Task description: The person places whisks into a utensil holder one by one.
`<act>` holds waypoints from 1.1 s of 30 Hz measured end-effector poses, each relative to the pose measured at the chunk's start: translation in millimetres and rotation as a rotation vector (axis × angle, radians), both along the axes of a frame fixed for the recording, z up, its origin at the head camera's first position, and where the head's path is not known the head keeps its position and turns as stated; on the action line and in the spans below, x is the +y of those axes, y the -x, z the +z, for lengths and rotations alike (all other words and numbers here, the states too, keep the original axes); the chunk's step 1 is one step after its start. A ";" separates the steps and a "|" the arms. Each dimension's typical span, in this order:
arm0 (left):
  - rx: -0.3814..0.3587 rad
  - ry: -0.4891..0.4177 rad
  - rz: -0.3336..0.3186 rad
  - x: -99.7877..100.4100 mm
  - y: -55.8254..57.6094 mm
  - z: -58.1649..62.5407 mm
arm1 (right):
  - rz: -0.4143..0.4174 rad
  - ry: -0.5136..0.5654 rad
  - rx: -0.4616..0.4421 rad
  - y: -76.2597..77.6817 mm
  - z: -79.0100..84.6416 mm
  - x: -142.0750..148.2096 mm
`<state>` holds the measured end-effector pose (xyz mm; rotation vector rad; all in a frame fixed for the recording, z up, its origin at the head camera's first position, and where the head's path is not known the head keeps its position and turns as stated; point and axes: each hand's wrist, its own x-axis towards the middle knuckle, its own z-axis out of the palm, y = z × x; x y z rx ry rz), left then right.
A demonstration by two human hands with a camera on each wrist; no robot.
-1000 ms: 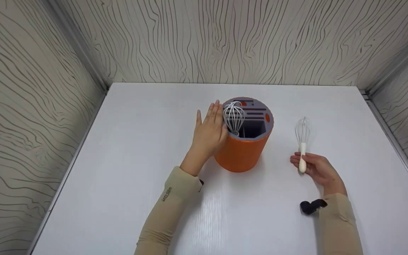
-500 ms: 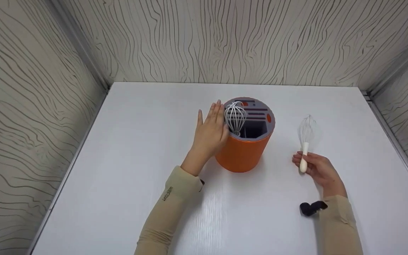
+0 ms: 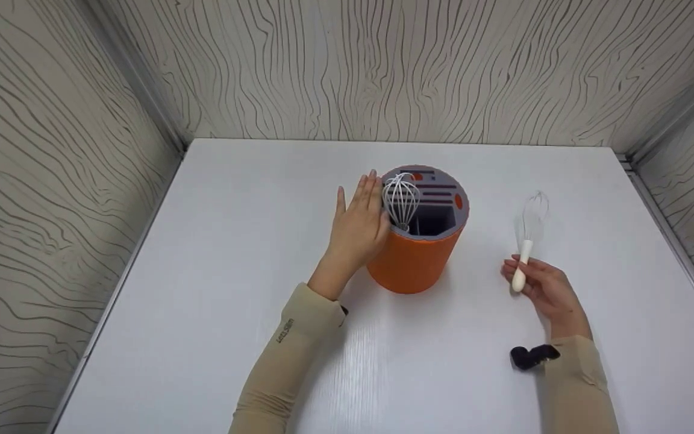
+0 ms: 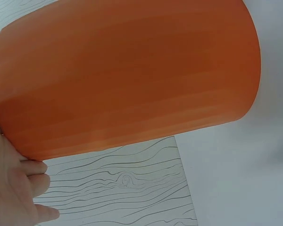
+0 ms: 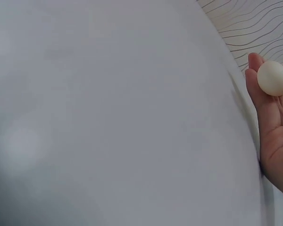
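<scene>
An orange cylindrical utensil holder with a grey slotted top stands on the white table. One whisk is in its left opening, wire loops up and the handle hidden inside. My left hand rests against the holder's left side near the rim, fingers straight; the left wrist view shows the orange wall beside it. To the right of the holder, my right hand pinches the cream handle of a second whisk between thumb and fingers. Its wires point away from me. The round handle end faces the right wrist camera.
The white tabletop spreads around the holder. A wood-grain patterned wall closes the back, with similar panels at left and right. A dark wrist camera sticks out from the right sleeve.
The whisk in my right hand has tilted, its wire end swinging to the right, and the hand has shifted slightly right. My left hand stays against the holder.
</scene>
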<state>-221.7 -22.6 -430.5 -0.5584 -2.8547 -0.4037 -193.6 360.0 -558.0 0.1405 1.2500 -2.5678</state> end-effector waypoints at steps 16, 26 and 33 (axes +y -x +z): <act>0.001 -0.017 -0.005 0.9 0.8 -0.6 | -0.057 -0.033 -0.004 -0.8 1.2 -1.4; -0.014 -0.006 -0.003 0.7 -0.4 1.0 | -0.093 -0.004 -0.025 -2.2 0.8 -1.3; -0.017 -0.010 -0.004 0.7 0.4 0.7 | -0.101 0.005 -0.014 -2.2 1.1 -2.5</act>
